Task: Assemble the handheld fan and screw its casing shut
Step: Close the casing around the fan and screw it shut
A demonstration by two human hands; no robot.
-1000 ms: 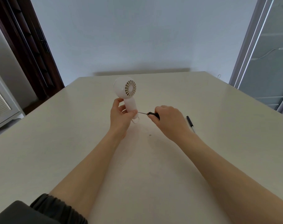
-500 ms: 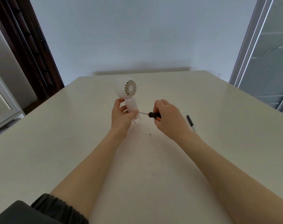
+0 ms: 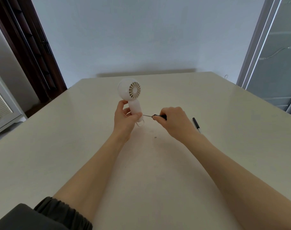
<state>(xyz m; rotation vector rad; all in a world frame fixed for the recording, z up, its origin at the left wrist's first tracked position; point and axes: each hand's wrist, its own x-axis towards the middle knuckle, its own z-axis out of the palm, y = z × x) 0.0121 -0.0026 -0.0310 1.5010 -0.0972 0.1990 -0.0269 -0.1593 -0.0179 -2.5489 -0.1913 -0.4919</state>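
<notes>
No readable text, label, brand or number on anything in view.

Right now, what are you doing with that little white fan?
A person is screwing the fan's casing shut. The left hand holds the white handheld fan upright by its handle, above the table. The right hand grips a small screwdriver and points its tip into the handle's lower end. Another dark tool lies on the table behind the right hand.
</notes>
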